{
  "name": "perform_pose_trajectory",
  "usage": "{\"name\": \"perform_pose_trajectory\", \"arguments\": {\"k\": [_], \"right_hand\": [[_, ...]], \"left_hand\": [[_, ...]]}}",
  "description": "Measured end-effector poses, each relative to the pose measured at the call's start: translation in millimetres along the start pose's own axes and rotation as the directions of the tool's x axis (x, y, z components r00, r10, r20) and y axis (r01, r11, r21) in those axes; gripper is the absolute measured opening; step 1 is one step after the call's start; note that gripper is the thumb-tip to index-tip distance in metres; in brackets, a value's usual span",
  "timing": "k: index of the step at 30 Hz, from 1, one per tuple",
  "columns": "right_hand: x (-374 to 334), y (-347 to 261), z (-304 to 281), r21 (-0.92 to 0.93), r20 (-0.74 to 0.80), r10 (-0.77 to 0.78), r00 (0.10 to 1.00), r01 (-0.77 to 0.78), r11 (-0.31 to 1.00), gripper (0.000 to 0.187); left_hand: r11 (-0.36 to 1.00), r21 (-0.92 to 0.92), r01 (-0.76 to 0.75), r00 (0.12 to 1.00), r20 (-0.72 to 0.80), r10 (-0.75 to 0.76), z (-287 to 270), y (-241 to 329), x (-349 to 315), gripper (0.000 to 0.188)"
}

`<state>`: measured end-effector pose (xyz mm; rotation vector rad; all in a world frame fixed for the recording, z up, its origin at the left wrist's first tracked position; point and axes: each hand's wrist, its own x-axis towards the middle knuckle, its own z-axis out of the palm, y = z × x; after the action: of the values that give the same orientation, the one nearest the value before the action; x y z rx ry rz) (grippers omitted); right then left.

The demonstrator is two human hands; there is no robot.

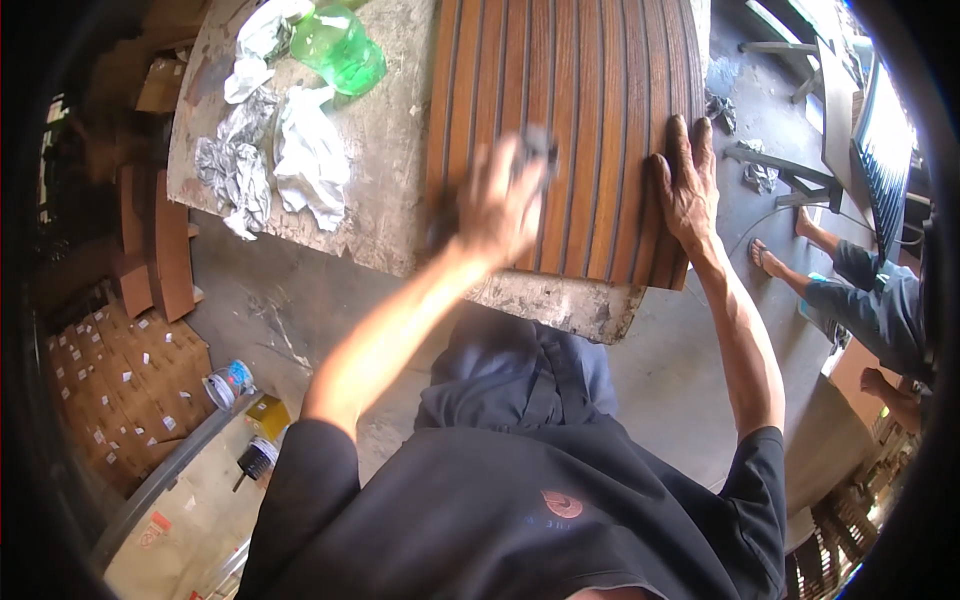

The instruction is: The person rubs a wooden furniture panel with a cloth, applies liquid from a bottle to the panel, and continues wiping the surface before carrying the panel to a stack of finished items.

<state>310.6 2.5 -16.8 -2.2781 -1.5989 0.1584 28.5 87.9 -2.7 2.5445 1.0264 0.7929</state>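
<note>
A brown slatted wood panel (585, 120) with dark grooves running away from me lies on a worn worktable (390, 170). Over its left half, my left hand (497, 205) is blurred by motion. Its fingers press a small dark grey wad (538, 150), maybe a rag or pad, against the slats. My right hand (690, 188) rests along the panel's right edge, fingers stretched out and holding nothing.
Crumpled white and grey rags (310, 155) lie on the table's left side beside a green plastic bottle (340, 50). Another person (865, 300) is at the right, near a metal stand (785, 175). Cans (228, 383) and a cart (190, 490) stand lower left.
</note>
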Motion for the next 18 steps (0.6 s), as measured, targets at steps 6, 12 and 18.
{"name": "perform_pose_trajectory", "arguments": {"k": [6, 12, 18], "right_hand": [[1, -14, -4, 0.088, -0.008, -0.025, 1.000, 0.025, 0.996, 0.065], [6, -29, -3, 0.123, -0.060, -0.073, 0.996, 0.080, 0.989, 0.064], [-2, 2, 4, 0.095, -0.082, -0.047, 0.995, 0.055, 0.994, 0.065]], "left_hand": [[0.996, -0.024, 0.089, 0.992, 0.094, -0.087, -29, 39, -71, 0.028], [0.973, 0.177, 0.145, 0.984, -0.130, -0.123, 67, 7, 152, 0.018], [0.999, -0.012, 0.037, 0.999, 0.025, -0.036, 34, 68, -12, 0.030]]}}
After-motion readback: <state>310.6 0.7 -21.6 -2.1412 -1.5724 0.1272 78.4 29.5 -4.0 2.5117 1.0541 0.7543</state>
